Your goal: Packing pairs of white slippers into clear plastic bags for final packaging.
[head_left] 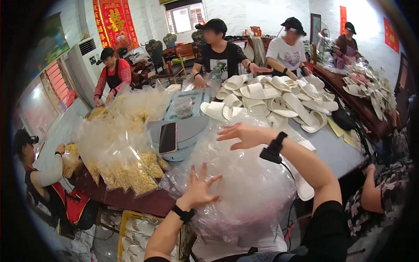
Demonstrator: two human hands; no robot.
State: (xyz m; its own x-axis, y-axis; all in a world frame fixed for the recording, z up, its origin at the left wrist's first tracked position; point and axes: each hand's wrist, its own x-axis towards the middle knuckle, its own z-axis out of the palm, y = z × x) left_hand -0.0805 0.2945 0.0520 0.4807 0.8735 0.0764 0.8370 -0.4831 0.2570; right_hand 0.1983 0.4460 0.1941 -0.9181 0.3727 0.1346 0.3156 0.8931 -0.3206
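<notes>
A large heap of clear plastic bags [248, 174] spreads over the table edge right in front of me. My left hand [201, 187] lies against its left side, fingers spread. Over the top of the heap my right hand [245, 134] is held with its fingers stretched apart, palm down; whether it touches the plastic I cannot tell. Neither hand grips anything. Just beyond the bags lies a big pile of white slide slippers [266, 94]. A dark phone [168, 138] rests on a grey-blue surface to the left of the bags.
Clear bags of yellow pieces [139, 172] stand at the left. A round plastic tub [182, 107] sits behind the phone. Below the table edge is a yellow crate [124, 231] with white slippers. Several co-workers surround the tables. More slippers [371, 87] lie at the far right.
</notes>
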